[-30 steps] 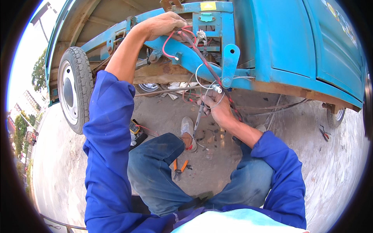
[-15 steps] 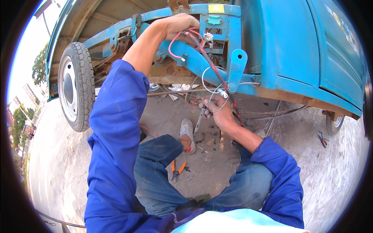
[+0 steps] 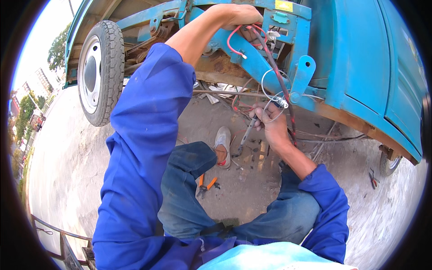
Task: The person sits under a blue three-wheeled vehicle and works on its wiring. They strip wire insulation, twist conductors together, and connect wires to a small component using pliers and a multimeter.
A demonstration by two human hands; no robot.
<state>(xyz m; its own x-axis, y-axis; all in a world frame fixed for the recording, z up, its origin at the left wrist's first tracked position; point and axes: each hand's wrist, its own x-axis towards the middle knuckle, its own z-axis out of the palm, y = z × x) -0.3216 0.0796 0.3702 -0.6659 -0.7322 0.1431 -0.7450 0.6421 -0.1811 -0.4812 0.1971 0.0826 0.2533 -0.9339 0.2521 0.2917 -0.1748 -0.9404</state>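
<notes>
My left hand (image 3: 240, 15) reaches up to the blue frame (image 3: 245, 58) beside a bundle of red and dark wires (image 3: 270, 49). Its fingers are bent over out of sight, so their grip is hidden. One red wire (image 3: 232, 45) hangs from there with a pale connector at its end. Lower down, my right hand (image 3: 273, 121) is closed around a slim grey rod-shaped tool (image 3: 247, 133) that points downward. Just above that hand is a shiny metal fitting (image 3: 282, 103), with a thin white wire (image 3: 264, 83) looping by it.
A wheel (image 3: 100, 72) stands at the left under the blue vehicle (image 3: 360, 58). Orange-handled pliers (image 3: 207, 182) lie on the ground between my legs, among dark scraps. Other pliers (image 3: 373, 179) lie far right. Loose cables (image 3: 324, 137) run under the body.
The whole view has shifted, so the vehicle now sits farther right and higher. My left hand stays at the frame by the wires; my right hand keeps its tool near the metal fitting.
</notes>
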